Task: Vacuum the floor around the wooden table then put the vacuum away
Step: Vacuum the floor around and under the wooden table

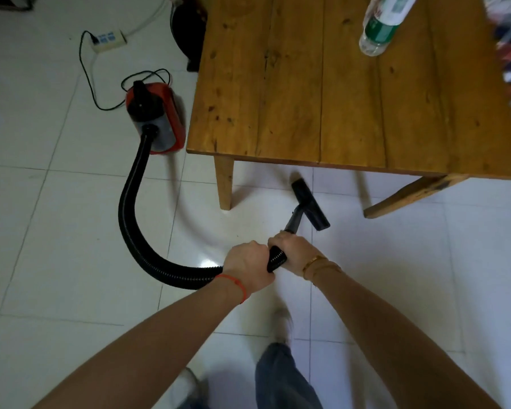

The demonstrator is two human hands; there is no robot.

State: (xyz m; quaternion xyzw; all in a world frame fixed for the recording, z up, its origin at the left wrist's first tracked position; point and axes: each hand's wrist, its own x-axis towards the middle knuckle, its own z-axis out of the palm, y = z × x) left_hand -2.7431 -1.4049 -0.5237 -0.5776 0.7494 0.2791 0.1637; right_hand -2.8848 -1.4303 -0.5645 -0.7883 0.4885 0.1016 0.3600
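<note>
A red and black canister vacuum point(157, 119) stands on the white tiled floor to the left of the wooden table point(337, 90). Its black ribbed hose point(130, 219) curves down and right to my hands. My left hand point(248, 264) grips the hose end. Just ahead of it, my right hand point(292, 249) grips the black wand. The black floor nozzle point(310, 208) rests on the tiles near the table's front edge, between its two front legs.
A plastic bottle point(381, 25) stands on the table's far right. A white power strip point(108, 39) with the vacuum's black cord point(89, 81) lies on the floor at the back left. A dark object point(189, 31) stands behind the table. My legs and shoes are below.
</note>
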